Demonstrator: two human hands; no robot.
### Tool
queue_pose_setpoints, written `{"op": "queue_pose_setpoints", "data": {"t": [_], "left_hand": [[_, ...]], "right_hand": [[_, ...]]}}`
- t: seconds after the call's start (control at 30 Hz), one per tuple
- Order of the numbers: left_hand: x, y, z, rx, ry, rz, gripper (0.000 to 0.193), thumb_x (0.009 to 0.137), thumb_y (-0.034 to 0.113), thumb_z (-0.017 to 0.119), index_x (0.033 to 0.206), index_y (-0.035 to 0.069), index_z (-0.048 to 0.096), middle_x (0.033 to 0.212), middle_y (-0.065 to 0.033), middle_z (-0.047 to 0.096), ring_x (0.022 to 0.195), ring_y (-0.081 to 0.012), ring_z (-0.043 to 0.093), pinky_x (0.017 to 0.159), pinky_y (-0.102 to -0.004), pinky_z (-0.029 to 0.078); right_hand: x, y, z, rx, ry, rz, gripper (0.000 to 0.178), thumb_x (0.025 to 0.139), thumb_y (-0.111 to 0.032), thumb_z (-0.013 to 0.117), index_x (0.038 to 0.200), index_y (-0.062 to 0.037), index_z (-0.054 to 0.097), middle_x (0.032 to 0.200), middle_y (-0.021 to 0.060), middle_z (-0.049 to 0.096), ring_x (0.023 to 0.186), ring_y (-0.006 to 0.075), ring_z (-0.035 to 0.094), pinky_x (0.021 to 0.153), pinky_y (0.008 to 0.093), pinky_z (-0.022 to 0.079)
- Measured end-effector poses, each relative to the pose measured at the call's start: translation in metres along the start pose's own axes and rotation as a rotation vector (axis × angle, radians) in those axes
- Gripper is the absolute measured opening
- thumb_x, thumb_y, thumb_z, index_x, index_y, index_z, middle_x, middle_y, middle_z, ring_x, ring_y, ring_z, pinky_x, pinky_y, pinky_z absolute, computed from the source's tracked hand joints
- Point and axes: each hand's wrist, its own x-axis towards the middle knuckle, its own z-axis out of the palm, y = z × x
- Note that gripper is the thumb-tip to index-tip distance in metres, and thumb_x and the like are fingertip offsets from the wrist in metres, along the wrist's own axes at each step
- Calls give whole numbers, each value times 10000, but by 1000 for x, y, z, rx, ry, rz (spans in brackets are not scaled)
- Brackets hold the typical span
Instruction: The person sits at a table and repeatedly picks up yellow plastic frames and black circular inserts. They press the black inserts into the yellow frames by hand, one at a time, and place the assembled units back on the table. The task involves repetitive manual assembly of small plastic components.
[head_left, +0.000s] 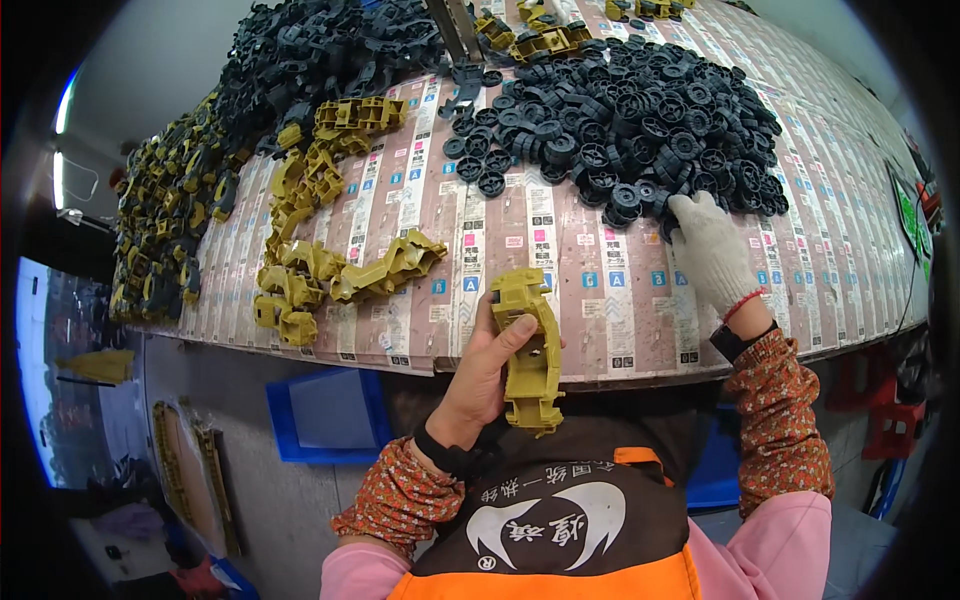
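Observation:
My bare left hand (486,365) is closed around a yellow plastic toy car shell (532,350), which stands lengthwise in front of my apron, thumb pressed on its side. The shell's hollow, ribbed inner side faces up. My right hand (715,250), in a white knit glove, reaches into the near edge of a heap of black toy wheels (650,120). Its fingers are bent down among the wheels, and what they grip is hidden. Several loose wheels (490,165) lie along the heap's left side.
More yellow shells (390,268) lie in a curving row on the printed table covering (580,335). At the far left are a big pile of black parts (320,60) and one of yellow-and-black pieces (165,220). A metal post (455,30) rises at the back. Below hangs a blue bin (330,415).

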Motion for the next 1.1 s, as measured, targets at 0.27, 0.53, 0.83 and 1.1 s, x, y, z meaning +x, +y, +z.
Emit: {"op": "queue_pose_setpoints", "data": {"t": [0.27, 0.53, 0.83, 1.1], "left_hand": [[0, -12, 1, 3, 34, 7, 670, 1050, 231, 733, 1587, 161, 339, 1344, -50, 568, 1196, -156, 617, 956, -346, 604], [-5, -17, 20, 117, -5, 92, 773, 1049, 224, 734, 1663, 175, 268, 1401, -68, 549, 1211, -172, 617, 1051, -360, 549], [-7, -27, 22, 454, -11, 296, 809, 1037, 218, 747, 1658, 172, 230, 1429, -71, 526, 1287, -190, 550, 1116, -366, 465], [-10, -23, 13, 962, -152, 359, 829, 1014, 186, 752, 1634, 137, 203, 1404, -168, 552, 1268, -287, 617, 1089, -408, 491]], "right_hand": [[-33, -12, -9, 384, -39, -51, 199, 930, -108, 710, 1082, -28, 608, 1012, 180, 673, 911, 343, 693, 811, 447, 559], [-89, -92, 3, 1093, -42, 4, 257, 979, -82, 674, 1221, -3, 647, 973, 210, 743, 889, 334, 770, 791, 416, 600], [-105, -96, 12, 1226, -85, 30, 343, 966, -63, 659, 1301, 8, 642, 1016, 242, 743, 937, 376, 770, 817, 428, 592], [-109, -92, -10, 869, -83, -107, 273, 939, -18, 603, 1207, 12, 649, 895, 251, 721, 856, 431, 750, 759, 479, 583]]}}
